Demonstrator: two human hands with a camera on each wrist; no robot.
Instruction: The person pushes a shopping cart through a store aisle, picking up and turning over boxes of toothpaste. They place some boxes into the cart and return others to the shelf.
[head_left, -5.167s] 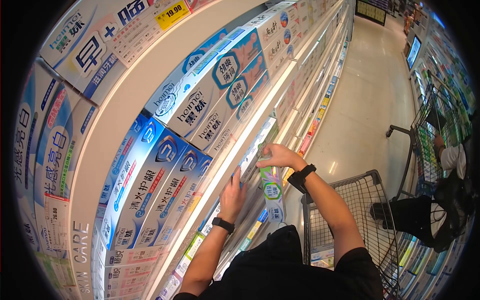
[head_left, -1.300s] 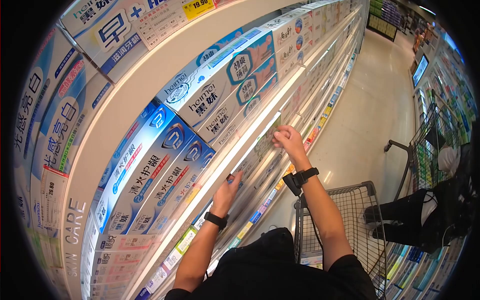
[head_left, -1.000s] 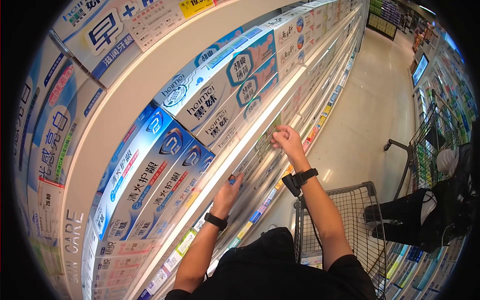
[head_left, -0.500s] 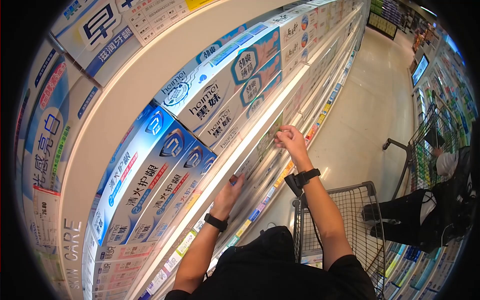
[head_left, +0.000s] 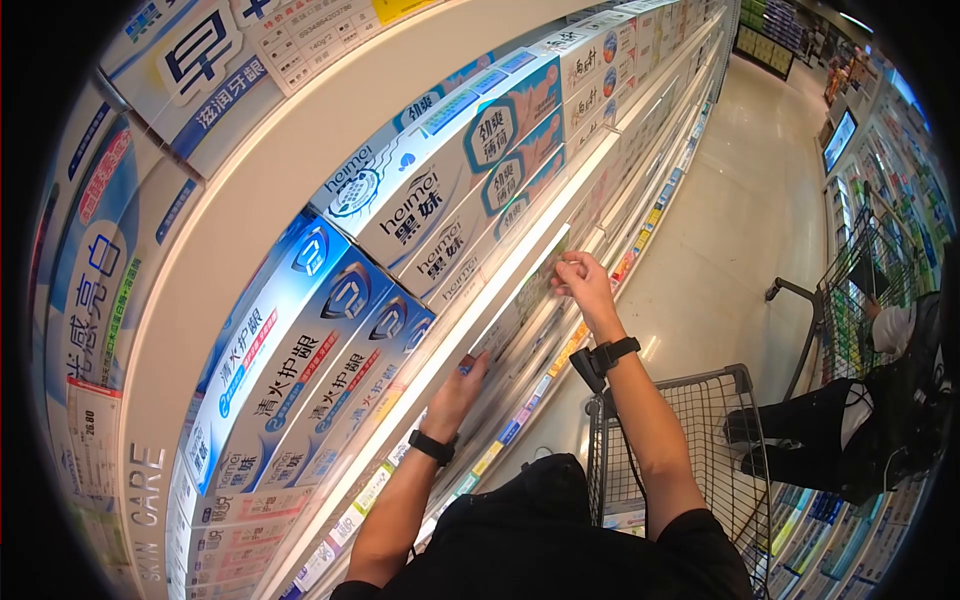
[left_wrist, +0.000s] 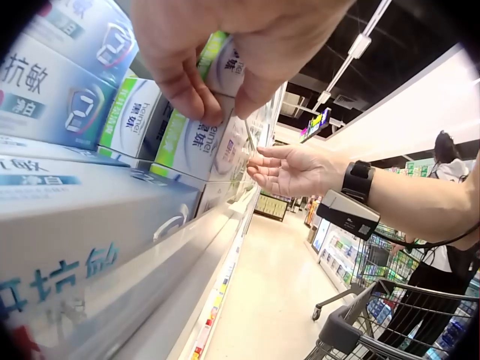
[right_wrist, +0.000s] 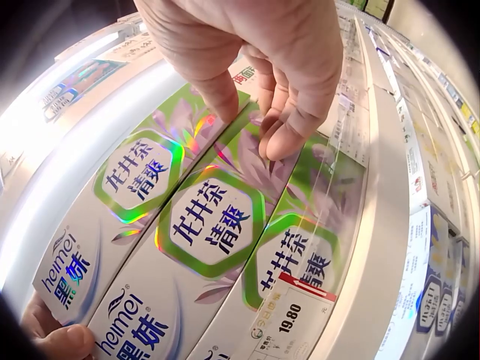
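Observation:
My left hand (left_wrist: 217, 60) has its thumb and fingers at the near end of a white and green heimei toothpaste box (left_wrist: 224, 70), gripping it between them. In the right wrist view, that thumb (right_wrist: 71, 342) sits at the lower end of the leftmost toothpaste box (right_wrist: 124, 176). My right hand (right_wrist: 247, 60) is at the boxes' other end, thumb tip touching the leftmost box's edge. Its other fingers are loosely bent over the middle box (right_wrist: 214, 217). A third matching box (right_wrist: 296, 259) stands beside it, partly behind a clear shelf guard and a price tag (right_wrist: 289, 319).
Blue toothpaste boxes (head_left: 285, 370) and heimei mint boxes (head_left: 410, 205) fill the shelf above, over a bright light strip (head_left: 500, 290). Behind the right forearm is a wire shopping cart (head_left: 690, 425). A person (head_left: 810, 420) stands across the aisle (head_left: 720, 180).
Several seconds ago my right hand held a green and purple toothpaste box out over the aisle; now the boxes lie in a shelf row. Over the last second both hands stay almost still.

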